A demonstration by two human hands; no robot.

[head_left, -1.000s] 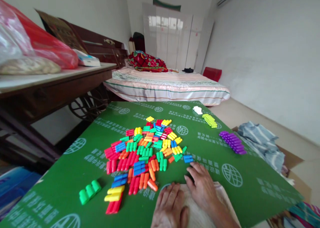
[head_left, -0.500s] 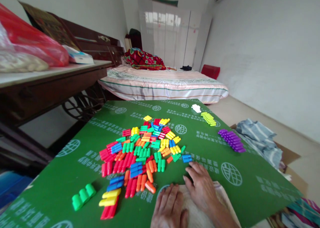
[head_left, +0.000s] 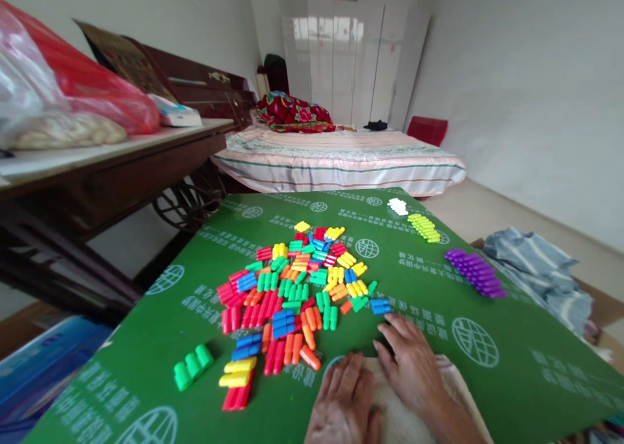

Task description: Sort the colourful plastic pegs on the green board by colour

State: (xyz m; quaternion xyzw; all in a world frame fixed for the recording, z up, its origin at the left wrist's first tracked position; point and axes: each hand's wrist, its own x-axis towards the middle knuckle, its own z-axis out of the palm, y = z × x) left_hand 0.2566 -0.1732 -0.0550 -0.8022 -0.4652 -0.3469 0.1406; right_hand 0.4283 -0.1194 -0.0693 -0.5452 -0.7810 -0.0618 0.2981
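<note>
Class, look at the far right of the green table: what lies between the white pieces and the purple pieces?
The lime-green pieces lie between the white and purple ones, as the head view shows.

Ridged plastic pieces in red, yellow, green, blue and orange (head_left: 292, 291) are lying jumbled on the green desk (head_left: 531, 314). One blue piece (head_left: 380, 306) is resting at the right hand's (head_left: 413, 366) fingertips; a green piece (head_left: 194, 367) is lying apart, at the left. Purple (head_left: 475, 273), yellow-green (head_left: 424, 228) and white pieces (head_left: 398, 206) are sitting in separate clusters along the right side.
</note>
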